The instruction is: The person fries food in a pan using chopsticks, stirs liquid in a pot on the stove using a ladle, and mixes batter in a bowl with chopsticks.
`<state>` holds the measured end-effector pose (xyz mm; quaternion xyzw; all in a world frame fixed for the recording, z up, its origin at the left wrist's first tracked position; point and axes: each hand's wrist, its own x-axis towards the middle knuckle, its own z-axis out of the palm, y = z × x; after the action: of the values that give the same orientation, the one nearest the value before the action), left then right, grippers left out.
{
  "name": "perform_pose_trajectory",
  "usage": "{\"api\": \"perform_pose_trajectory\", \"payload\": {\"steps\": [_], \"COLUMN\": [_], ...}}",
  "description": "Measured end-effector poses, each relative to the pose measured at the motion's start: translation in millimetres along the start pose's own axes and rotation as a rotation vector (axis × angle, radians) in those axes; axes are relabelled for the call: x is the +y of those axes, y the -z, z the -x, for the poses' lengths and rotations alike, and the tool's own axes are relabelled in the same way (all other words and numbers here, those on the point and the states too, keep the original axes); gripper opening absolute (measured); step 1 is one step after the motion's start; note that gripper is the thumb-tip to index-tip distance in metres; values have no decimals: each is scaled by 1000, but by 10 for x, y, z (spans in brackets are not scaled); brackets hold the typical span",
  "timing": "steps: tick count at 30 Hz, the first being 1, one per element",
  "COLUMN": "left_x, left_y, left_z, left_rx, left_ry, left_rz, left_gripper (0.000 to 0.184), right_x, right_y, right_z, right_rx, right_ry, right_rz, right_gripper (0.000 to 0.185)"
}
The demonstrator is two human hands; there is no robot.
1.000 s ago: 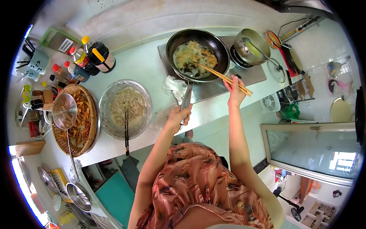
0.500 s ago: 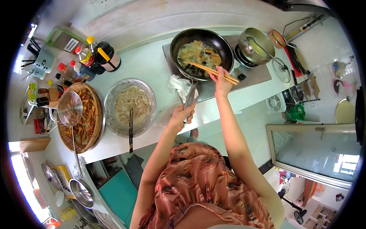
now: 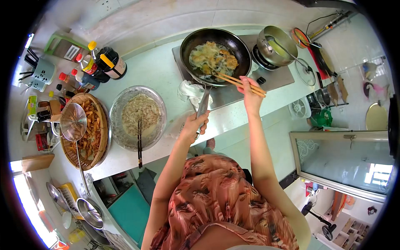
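A black wok (image 3: 237, 46) stands on the steel stove, with golden battered pieces (image 3: 213, 58) bubbling in oil inside it. My left hand (image 3: 194, 126) is wrapped round the wok's grey handle (image 3: 203, 105). In my right hand (image 3: 251, 95) is a pair of wooden chopsticks (image 3: 239, 83), closed in the fingers, with the tips in the oil at the wok's near side. A white cloth (image 3: 189, 92) lies against the handle, left of the wok. Further left stands a metal bowl (image 3: 160, 109) of pale batter mixture, dark chopsticks (image 3: 139, 146) resting in it.
A wicker basket (image 3: 102, 141) of fried pieces stands at the left, a mesh skimmer (image 3: 73, 121) over it. Sauce bottles (image 3: 111, 62) are behind. A steel pot (image 3: 266, 35) with a ladle sits on the right burner, a glass lid (image 3: 305, 73) beside it.
The chopstick tips went from the wok's middle to its left, then back right toward the near side. My right hand moved left, then slightly right again. My left hand keeps the handle.
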<state>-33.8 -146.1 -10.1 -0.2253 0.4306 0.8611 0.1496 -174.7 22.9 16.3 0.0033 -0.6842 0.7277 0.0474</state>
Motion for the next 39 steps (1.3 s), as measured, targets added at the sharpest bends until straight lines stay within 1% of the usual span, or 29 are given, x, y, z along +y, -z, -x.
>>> {"api": "perform_pose_trajectory", "payload": {"steps": [2,5,6,8,10,13,16,19,22,23,25,26,29,30,32,34,35,37,38,39], "left_x": [7,31,37,36,20,-3,-29,-16,-9,-8,0,12,40,44,49,46,45,44,51,53], "left_y": [-16,-29,-42,-48,-31,-10,56,2,-4,-5,-7,-14,-32,-27,-32,-26,-24,-23,-19,-14], "left_z": [2,26,30,36,22,5,-41,-6,2,5,15,23,33,36,41,41,40,40,44,45], "left_rx": [3,10,18,26,23,28,22,21,24,15,-4,5,26,28,36,53,53,56,37,32], "left_ry": [3,2,1,-2,-9,-1,48,-1,-4,-9,-19,-11,0,-1,-1,-3,1,8,3,4], "left_rz": [-6,-7,-10,-12,-10,-15,-70,-32,-33,-24,-6,-19,-51,-61,-78,-89,-87,-81,-70,-55], "left_gripper": [23,24,24,25,25,25,25,42,41,36,26,26,25,25,28,36,35,34,24,24], "right_x": [-152,-72,-13,205,251,244,151,89,112,113,99,91,-26,-80,-147,-37,36,194,258,275], "right_y": [64,-10,-79,-174,-234,-170,-2,170,318,358,428,445,424,350,90,-133,-230,-401,-461,-508], "right_z": [13,-170,-245,-410,-423,-326,-223,-147,-138,-130,-106,-104,-106,-107,-101,-183,-240,-343,-388,-422], "right_rx": [39,37,47,47,37,3,62,119,149,164,166,165,64,17,-75,-186,-243,-262,-272,-201], "right_ry": [69,172,175,116,54,-2,-111,-147,-166,-168,-144,-130,-97,-62,7,93,135,246,300,232], "right_rz": [62,23,-1,-81,-116,-130,-196,-276,-309,-322,-263,-236,-61,-45,-19,43,74,132,162,83], "right_gripper": [19,20,21,21,23,25,27,32,33,33,33,33,28,26,21,20,19,19,19,19]}}
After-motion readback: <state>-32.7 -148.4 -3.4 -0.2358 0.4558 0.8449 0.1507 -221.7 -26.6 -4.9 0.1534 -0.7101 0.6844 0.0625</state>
